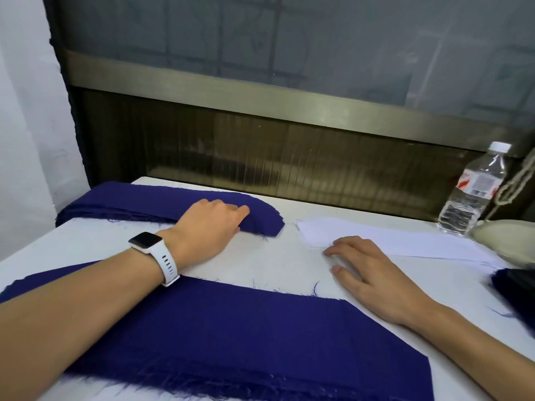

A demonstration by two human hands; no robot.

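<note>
Blue cloth (246,337) lies flat closest, under the left forearm with its white watch (153,250). Beyond it, the left hand (212,227) rests on the right end of a stack of blue pieces (162,201), fingers nearly straight on top, thumb against its near edge. The right hand (373,273) lies flat on the table (275,264), fingers spread, tips touching the near corner of 1 white strip (376,241). A water bottle (474,192) stands far right.

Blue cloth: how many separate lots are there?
3: a stack under the left hand, a large piece nearest the camera, a patch at the right edge, partly cut off.
</note>
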